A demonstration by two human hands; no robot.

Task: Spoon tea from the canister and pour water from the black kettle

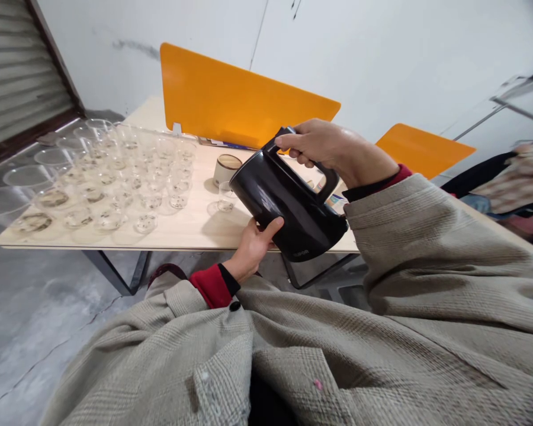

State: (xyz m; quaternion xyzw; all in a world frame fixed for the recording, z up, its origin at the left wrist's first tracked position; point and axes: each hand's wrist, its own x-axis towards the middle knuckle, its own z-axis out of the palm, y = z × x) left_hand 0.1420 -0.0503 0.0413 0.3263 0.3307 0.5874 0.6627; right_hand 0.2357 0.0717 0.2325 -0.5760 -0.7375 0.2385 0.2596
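Observation:
A black electric kettle (288,204) is tilted over the table, its spout end pointing left. My right hand (320,148) is wrapped round its handle from above. Under the kettle's side, my left hand (255,245) supports the body, thumb pressed on the black surface; its other fingers are partly hidden. Just left of the kettle stands a clear plastic cup (225,198) with small dark bits at the bottom. Behind that cup is a pale mug-like container (226,170) with a brownish top. Whether any water flows from the spout cannot be seen.
Several clear plastic cups (146,219) with dark bits in them crowd the left of the wooden table (190,231). Orange dividers (249,100) rise along its back. A rack with clothes (506,183) is at the far right, a shutter (18,71) at the far left.

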